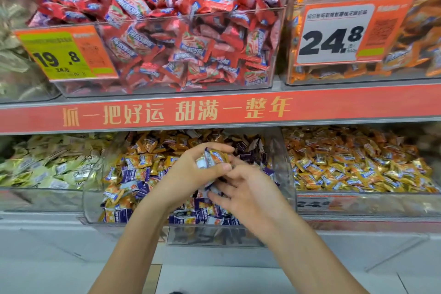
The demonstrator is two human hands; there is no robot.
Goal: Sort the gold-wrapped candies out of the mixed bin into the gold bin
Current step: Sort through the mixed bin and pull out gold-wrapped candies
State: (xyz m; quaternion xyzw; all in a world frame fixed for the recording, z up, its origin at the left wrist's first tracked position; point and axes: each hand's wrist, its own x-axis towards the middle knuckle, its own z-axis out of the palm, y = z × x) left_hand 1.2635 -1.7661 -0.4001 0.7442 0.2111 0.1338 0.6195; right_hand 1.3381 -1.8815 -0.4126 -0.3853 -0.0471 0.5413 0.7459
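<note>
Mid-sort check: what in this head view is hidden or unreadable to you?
- Count of candies held in the left hand: its fingers cover them.
- Whatever the right hand holds: hidden under its fingers.
- Lower price tag under the gold bin: blurred.
- Small print on the 19.8 tag: blurred.

Head camera looks down, close to shelves [214, 112].

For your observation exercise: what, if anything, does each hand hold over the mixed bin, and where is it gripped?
The left hand grips a bunch of gold-wrapped candies, fingers curled round their sides. Whether the right hand holds anything cannot be told.
</note>
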